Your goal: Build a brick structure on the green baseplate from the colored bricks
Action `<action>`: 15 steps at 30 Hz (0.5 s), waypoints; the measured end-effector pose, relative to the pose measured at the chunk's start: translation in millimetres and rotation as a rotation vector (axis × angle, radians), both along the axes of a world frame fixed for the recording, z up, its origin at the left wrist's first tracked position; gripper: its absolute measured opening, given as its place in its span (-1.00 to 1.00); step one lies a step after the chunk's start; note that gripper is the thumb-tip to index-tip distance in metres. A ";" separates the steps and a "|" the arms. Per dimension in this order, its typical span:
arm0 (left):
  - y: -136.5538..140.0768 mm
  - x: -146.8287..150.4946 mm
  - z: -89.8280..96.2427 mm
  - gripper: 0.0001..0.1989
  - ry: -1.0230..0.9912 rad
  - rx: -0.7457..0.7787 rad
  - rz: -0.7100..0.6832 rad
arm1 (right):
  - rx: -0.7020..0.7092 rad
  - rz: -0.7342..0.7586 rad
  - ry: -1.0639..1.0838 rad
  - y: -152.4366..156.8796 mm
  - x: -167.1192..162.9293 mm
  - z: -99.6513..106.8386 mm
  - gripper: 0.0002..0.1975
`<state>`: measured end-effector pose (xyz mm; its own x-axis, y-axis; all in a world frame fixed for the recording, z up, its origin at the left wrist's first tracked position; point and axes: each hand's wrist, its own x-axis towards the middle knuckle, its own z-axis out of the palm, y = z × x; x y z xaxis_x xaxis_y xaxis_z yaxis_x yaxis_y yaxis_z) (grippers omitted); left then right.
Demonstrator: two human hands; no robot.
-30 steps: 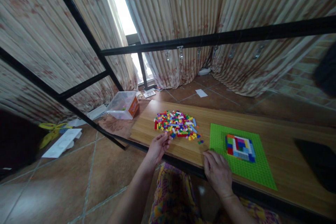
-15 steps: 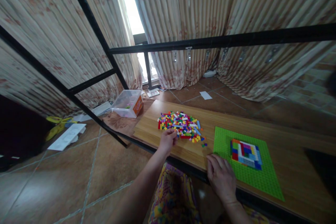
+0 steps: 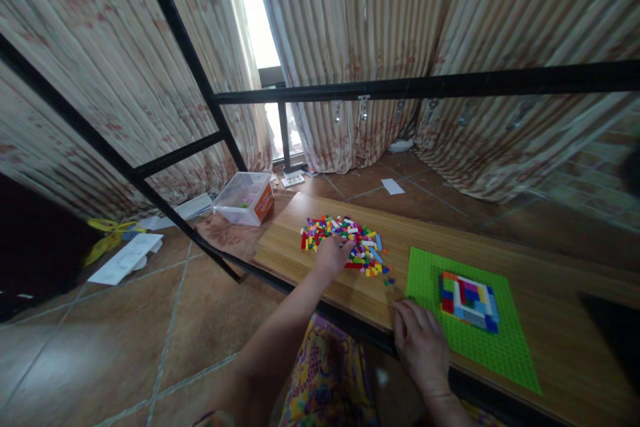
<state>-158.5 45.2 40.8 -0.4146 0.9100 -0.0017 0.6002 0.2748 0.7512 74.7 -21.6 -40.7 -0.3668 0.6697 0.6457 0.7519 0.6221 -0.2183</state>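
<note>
My left hand (image 3: pixel 334 257) reaches over the near side of a pile of small multicoloured toy bricks (image 3: pixel 367 240). Its thumb and fingers look apart among the bricks, and no held brick shows. At the table's front edge, my right hand (image 3: pixel 423 340) rests with its fingers loosely laid down, holding nothing visible. Just beside it lies a green studded baseplate (image 3: pixel 507 360). A low, roughly square build of coloured bricks (image 3: pixel 469 301) sits on that plate, with a white inner border around a mixed centre.
The bricks and baseplate share a wooden table (image 3: pixel 285 233) with a black metal frame (image 3: pixel 330 92). A clear plastic box (image 3: pixel 245 199) stands beyond its left end. A dark flat object (image 3: pixel 610 327) is at the right. Papers (image 3: pixel 125 259) lie on the tiled floor.
My left hand has moved from the pile's near edge forward and slightly right into the bricks, its fingers spreading from a pinch. My right hand has stayed in place.
</note>
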 end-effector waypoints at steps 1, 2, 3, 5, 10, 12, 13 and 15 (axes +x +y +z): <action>0.0 -0.3 -1.6 -0.76 0.048 0.005 -0.016 | -0.002 -0.001 0.000 -0.2 -0.1 0.2 -0.80; -0.2 -0.8 -3.4 -0.75 0.093 0.013 -0.031 | -0.004 0.000 0.002 -0.3 -0.1 0.2 -0.80; -0.5 -1.5 -5.0 -0.74 0.132 0.023 -0.041 | -0.006 0.002 0.004 -0.4 0.0 0.2 -0.80; -0.7 -3.7 -7.2 -0.74 0.168 0.036 -0.041 | -0.011 0.008 0.010 -0.3 0.2 -0.2 -0.80; 6.5 -19.8 -3.1 -0.80 0.215 0.014 0.032 | -0.018 0.008 0.015 -0.4 0.0 -0.5 -0.79; 15.1 -33.4 2.3 -0.79 0.251 -0.009 0.084 | -0.024 0.007 0.018 -0.9 -0.6 0.0 -0.79; 20.8 -41.5 5.3 -0.77 0.273 -0.023 0.108 | -0.028 0.005 0.020 -1.2 -0.9 0.2 -0.80; 34.0 -58.8 10.9 -0.69 0.317 -0.050 0.132 | -0.036 0.000 0.021 -1.6 -1.5 -0.1 -0.80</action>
<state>-217.2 79.2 51.6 -0.5162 0.8503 0.1027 0.7581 0.3978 0.5168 73.2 -23.2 -40.8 -0.3536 0.6923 0.6291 0.7466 0.6140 -0.2561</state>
